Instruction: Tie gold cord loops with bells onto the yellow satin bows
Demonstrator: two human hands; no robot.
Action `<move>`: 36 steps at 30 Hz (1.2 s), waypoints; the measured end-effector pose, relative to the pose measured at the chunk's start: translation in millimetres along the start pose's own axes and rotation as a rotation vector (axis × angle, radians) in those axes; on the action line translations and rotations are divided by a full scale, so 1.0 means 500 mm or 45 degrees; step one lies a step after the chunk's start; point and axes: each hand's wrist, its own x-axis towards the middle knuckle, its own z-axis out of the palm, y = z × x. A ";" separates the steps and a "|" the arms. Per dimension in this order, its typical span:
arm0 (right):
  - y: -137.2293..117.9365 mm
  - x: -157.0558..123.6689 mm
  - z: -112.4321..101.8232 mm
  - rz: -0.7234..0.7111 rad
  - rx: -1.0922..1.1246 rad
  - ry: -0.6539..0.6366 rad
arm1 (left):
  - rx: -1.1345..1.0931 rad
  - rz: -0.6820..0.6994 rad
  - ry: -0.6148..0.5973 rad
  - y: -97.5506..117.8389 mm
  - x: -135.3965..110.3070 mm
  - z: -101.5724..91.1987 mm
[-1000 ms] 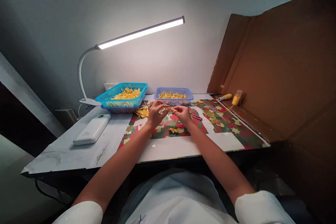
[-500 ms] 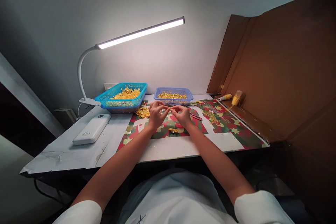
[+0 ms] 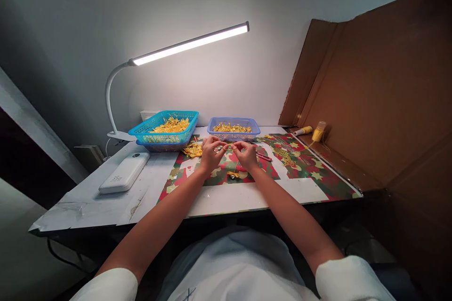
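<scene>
In front of purple basket (image 3: pixel 233 135), pinching gold cord (image 3: pixel 236 166) thumb-to-finger with left hand (image 3: pixel 211 154) and right hand (image 3: pixel 246 154). Drawn slightly farther apart than half-second ago, apparently tensioning cord. Nearer than basket: yellow bow (image 3: pixel 233 175), maybe hanging.

Lamp (image 3: pixel 192 44) v bright, edges dim w/ distortion.

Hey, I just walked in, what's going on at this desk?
Someone has both hands up over the desk, the left hand and right hand pinching what looks like a thin gold cord between their fingertips. Just below is a small gold bow with a silvery piece. Behind, a turquoise basket and a purple basket hold gold pieces, under a lit lamp.
</scene>
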 end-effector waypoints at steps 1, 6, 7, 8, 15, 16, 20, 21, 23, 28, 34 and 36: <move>0.000 0.000 0.000 0.006 0.001 0.001 | -0.005 -0.001 -0.005 0.000 0.000 0.000; 0.000 0.000 0.001 0.017 0.015 0.001 | -0.011 -0.008 -0.016 -0.003 0.000 0.002; 0.000 0.000 0.001 0.020 0.012 0.003 | -0.008 -0.012 -0.021 -0.004 0.000 0.002; 0.000 0.000 0.001 0.023 0.007 0.003 | -0.005 -0.017 -0.028 -0.004 0.000 0.002; 0.000 0.001 0.001 0.019 -0.004 -0.034 | 0.016 -0.022 -0.079 -0.001 0.001 -0.001; 0.000 0.001 0.001 0.023 -0.013 -0.037 | 0.017 -0.024 -0.089 0.000 0.000 -0.001; 0.001 0.000 0.002 0.089 -0.072 -0.051 | 0.048 -0.019 -0.098 0.009 -0.004 0.002; 0.002 0.000 0.002 0.114 -0.087 -0.057 | 0.072 -0.024 -0.095 0.013 -0.004 0.001; 0.004 0.000 0.003 0.164 -0.106 -0.067 | 0.124 -0.077 -0.117 0.021 -0.002 -0.003; 0.015 0.009 0.000 0.331 -0.121 -0.089 | -0.039 -0.748 -0.906 0.035 0.016 -0.039; 0.025 0.018 -0.009 0.487 -0.159 -0.094 | -0.271 -1.254 -1.335 0.052 0.035 -0.046; 0.025 0.018 -0.011 0.498 -0.158 -0.086 | -0.254 -1.221 -1.439 0.054 0.036 -0.035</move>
